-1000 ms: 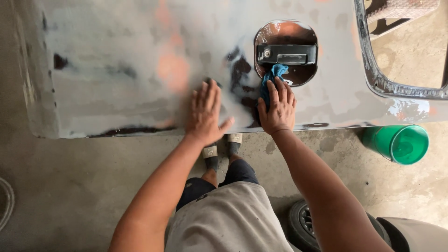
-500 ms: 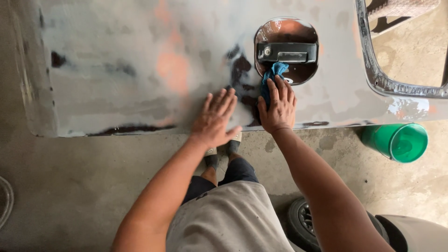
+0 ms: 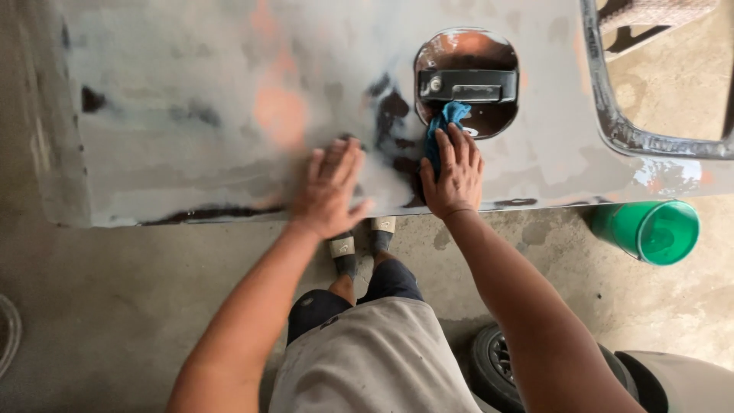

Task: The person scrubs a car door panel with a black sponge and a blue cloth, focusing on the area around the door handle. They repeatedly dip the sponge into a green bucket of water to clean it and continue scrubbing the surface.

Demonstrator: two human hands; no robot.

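Observation:
A grey sanded car door panel [image 3: 199,99] with orange and black patches lies flat in front of me. My left hand [image 3: 329,191] rests flat on it with fingers spread, slightly blurred, holding nothing. My right hand [image 3: 455,172] presses a blue cloth [image 3: 443,122] onto the panel just below the round recess holding the black door handle [image 3: 470,86]. Part of the cloth is hidden under my fingers.
A green cup [image 3: 650,229] lies on its side on the concrete floor to the right. The window frame edge [image 3: 627,130] of the door curves at the upper right. A small wheel [image 3: 497,363] sits by my right leg. My feet [image 3: 359,248] stand under the panel's edge.
My left hand has slid rightward and slightly up over the panel. My right hand and the blue cloth stay near the handle recess, shifting only a little.

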